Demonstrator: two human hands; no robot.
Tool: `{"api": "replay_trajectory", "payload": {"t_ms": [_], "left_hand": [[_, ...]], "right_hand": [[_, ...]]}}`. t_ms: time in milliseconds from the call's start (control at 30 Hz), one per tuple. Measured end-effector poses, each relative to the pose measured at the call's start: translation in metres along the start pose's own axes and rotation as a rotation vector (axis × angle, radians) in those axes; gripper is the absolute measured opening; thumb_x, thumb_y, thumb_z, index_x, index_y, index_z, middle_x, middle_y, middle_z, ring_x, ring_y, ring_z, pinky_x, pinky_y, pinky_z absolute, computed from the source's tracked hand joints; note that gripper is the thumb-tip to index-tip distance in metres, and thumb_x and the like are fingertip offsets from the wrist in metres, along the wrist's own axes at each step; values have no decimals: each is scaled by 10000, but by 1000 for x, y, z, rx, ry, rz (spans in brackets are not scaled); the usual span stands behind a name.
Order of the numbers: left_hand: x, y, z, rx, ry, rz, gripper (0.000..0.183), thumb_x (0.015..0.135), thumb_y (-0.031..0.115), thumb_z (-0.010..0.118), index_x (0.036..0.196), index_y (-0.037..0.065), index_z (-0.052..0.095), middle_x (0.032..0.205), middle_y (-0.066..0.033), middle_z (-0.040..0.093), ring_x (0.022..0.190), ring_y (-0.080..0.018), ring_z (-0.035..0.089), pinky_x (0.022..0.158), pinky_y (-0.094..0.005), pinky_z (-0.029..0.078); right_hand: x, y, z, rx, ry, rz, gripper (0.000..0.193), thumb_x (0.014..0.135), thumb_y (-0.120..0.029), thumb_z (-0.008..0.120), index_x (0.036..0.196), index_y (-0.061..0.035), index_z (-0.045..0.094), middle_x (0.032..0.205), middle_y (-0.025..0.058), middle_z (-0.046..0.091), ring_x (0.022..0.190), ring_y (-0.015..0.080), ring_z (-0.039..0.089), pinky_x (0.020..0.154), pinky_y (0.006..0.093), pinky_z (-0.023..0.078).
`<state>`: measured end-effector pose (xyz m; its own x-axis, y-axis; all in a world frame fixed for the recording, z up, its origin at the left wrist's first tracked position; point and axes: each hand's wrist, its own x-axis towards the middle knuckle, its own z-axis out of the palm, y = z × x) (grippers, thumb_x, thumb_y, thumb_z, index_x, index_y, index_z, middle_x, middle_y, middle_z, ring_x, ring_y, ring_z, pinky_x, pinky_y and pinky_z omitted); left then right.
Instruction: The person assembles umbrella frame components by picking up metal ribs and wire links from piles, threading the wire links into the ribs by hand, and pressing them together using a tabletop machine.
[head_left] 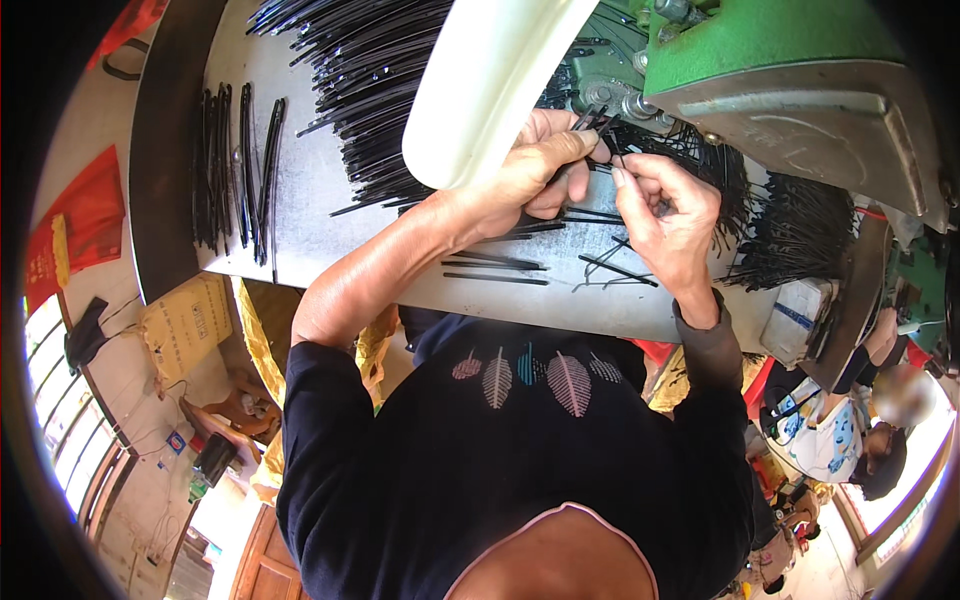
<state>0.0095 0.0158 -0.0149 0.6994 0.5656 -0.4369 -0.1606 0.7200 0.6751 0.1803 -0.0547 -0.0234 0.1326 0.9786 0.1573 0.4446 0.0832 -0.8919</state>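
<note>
My left hand (pixel 535 175) pinches a small bunch of thin black metal strips (pixel 592 122) between thumb and fingers, close under the green machine (pixel 770 45). My right hand (pixel 665 215) sits just beside it, fingers curled around the lower ends of the same strips. Both hands hover over the grey work table (pixel 320 190). A few loose black strips (pixel 495 265) lie flat on the table below my left hand.
A big pile of black strips (pixel 365 80) fans across the table's far side, more heap at the right (pixel 795 230). Sorted strips (pixel 235 170) lie in rows at left. A white curved cover (pixel 480 90) overhangs. A seated person (pixel 850 430) is at lower right.
</note>
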Motion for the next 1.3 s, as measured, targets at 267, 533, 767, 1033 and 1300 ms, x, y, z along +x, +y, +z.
{"api": "replay_trajectory", "payload": {"t_ms": [267,533,767,1033,1300], "left_hand": [[3,-5,0,80,71,78,153,911,165,562,896,14,584,621,-22,540,416,-25,348,381,-183,241],[3,-7,5,186,119,151,106,893,145,591,847,50,585,621,7,524,448,-5,367,396,-166,254],[4,-13,7,372,130,299,126,895,160,593,883,38,617,610,35,511,504,0,401,415,-165,300],[3,-11,7,421,160,292,124,893,156,591,878,39,627,596,41,514,513,-3,421,427,-168,320],[8,-18,4,626,203,435,126,876,117,596,920,9,642,624,5,563,557,-34,474,490,-214,396]], "right_hand": [[1,0,2,40,20,30,82,763,19,665,843,15,649,548,-35,526,476,-16,407,420,166,304],[1,2,4,60,32,50,85,764,20,664,848,10,654,558,-34,545,475,-19,414,417,163,305],[2,2,4,82,25,71,78,768,18,663,846,13,654,549,-38,537,474,-22,408,413,163,298],[1,4,4,103,1,71,61,775,23,658,836,17,650,551,-43,534,479,-25,412,414,161,297],[2,3,3,122,-56,93,93,819,68,610,910,50,618,641,-23,557,540,-5,447,459,156,321]]}}
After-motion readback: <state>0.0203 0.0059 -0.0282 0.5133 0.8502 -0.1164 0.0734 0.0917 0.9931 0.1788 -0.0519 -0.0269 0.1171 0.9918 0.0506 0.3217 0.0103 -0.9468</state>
